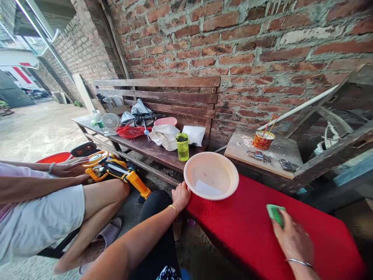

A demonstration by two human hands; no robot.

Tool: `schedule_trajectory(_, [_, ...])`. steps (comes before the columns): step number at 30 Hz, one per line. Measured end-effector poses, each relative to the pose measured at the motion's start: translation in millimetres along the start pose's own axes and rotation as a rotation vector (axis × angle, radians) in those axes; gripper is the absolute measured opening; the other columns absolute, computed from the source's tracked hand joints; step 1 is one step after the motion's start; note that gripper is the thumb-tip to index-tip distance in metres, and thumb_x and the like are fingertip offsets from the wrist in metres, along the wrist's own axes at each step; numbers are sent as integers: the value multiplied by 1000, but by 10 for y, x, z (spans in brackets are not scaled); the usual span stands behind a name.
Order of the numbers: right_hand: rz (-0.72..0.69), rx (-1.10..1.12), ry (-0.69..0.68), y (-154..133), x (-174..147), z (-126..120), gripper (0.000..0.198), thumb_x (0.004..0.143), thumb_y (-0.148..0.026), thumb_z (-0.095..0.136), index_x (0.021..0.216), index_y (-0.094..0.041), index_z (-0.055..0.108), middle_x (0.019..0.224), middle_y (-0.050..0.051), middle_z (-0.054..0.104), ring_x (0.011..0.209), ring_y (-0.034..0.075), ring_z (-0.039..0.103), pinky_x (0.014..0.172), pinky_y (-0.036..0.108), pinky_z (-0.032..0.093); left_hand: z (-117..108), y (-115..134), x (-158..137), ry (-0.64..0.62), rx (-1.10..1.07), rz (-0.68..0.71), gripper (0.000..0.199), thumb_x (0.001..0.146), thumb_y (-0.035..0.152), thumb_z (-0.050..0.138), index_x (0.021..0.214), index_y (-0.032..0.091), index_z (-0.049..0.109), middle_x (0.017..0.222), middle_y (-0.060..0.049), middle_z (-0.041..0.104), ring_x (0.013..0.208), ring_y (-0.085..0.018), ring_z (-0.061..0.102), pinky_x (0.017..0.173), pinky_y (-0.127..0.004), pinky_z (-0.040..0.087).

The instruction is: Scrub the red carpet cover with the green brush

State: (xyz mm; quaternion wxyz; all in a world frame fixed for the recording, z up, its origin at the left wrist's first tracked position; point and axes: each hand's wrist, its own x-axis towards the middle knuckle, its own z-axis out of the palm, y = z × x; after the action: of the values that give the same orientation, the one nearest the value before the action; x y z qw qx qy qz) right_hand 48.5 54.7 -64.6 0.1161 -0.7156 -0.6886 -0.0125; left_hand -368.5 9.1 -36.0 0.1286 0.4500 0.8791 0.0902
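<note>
Left hand (180, 196) clamps the near rim of the pale plastic basin (211, 175), which rests on the red cloth (250, 229). Right hand (291, 237) closes on a green brush (276, 214). Basin likely light, rigid, slippery when wet; grip at rim.

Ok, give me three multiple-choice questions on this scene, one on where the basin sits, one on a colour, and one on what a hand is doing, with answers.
1. Where is the pale basin?
A. on the red cloth
B. on the ground
C. on the wooden bench

2. What colour is the bottle on the bench?
A. blue
B. yellow-green
C. white

3. What is the left hand doing?
A. hanging free
B. holding the basin's rim
C. gripping the bottle

Answers: 1 A, the basin rests on the cloth's far end. 2 B, its body and cap are yellow-green. 3 B, its fingers meet the near rim, while the right hand holds a green brush.
</note>
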Motion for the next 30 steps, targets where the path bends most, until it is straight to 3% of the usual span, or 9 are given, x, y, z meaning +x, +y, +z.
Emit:
schedule_trajectory(2, [259,-49,28,370,81,-94,62,97,-59,29,139,-23,58,82,18,66,75,37,66,61,47,47,-1,4,-3,-5,6,-3,33,102,28,34,120,21,61,121,-12,68,116,-29,64,96,-45,44])
schedule_trajectory(4, [320,-46,44,344,82,-194,60,97,-58,30,137,-24,59,86,20,67,78,36,67,61,46,46,-8,-1,-9,-22,18,-3,32,101,27,35,119,21,61,122,-12,68,117,-29,64,96,-45,44])
schedule_trajectory(8, [-66,69,-21,-626,11,-247,41,96,-34,49,134,-22,60,100,13,72,93,28,67,79,36,48,-10,-51,11,-62,44,13,33,101,25,33,118,22,61,127,-12,67,119,-29,63,97,-45,45])
schedule_trajectory(10, [-174,101,-47,-1099,20,-196,40,95,-32,56,134,-27,60,107,10,71,98,26,66,82,34,47,1,-80,40,-87,57,24,34,101,27,32,119,22,60,132,-12,65,122,-29,62,98,-46,45])
schedule_trajectory(12, [-209,102,-56,-1259,52,-143,40,95,-33,58,135,-31,60,111,9,70,102,26,65,84,34,47,16,-101,67,-108,69,31,35,102,27,30,121,22,59,135,-12,64,124,-30,60,98,-46,45])
schedule_trajectory(14, [-168,59,-46,-1031,95,-117,40,96,-33,58,136,-31,60,112,9,70,102,26,65,84,35,47,32,-111,82,-113,75,34,36,102,27,29,121,22,59,137,-12,63,126,-30,60,98,-46,45])
schedule_trajectory(19, [266,-146,6,339,256,-190,47,101,-43,43,139,-22,58,95,16,69,85,29,68,68,36,47,60,-106,94,-89,100,25,38,102,29,28,120,21,61,134,-12,64,122,-30,62,97,-47,47])
schedule_trajectory(22, [412,-167,32,565,341,-263,52,100,-49,41,139,-21,58,95,18,69,81,32,67,63,37,45,73,-116,99,-99,130,23,38,102,25,29,122,20,61,131,-13,65,121,-30,63,97,-45,47])
schedule_trajectory(30, [-214,167,-17,-1226,494,1,40,94,-32,60,134,-32,60,111,9,67,101,26,62,86,35,44,98,-202,136,-153,209,67,42,103,25,29,132,22,59,143,-13,58,131,-29,56,98,-43,47])
